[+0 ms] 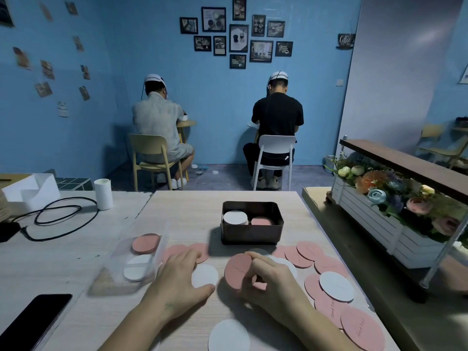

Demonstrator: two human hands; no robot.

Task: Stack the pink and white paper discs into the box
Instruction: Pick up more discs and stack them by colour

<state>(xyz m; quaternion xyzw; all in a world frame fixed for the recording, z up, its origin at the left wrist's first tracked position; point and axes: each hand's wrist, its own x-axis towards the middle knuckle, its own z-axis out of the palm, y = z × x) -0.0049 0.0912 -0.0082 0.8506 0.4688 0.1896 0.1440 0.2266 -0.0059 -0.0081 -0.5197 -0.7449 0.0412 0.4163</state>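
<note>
Few discs [235,217] are sitting in the box [252,235], many outside; right hand [273,281] is pinching a pink disc [236,271], left hand [177,279] resting flat.

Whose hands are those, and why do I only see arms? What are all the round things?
There is no machine here. A person wears a camera on the head, so you look down at their own two hands. The left hand lies open over a white disc on the table. The right hand pinches a pink disc in its fingers, tilted up. More pink and white paper discs lie scattered around. Ahead stands a dark box holding a white stack and a pink stack.
</note>
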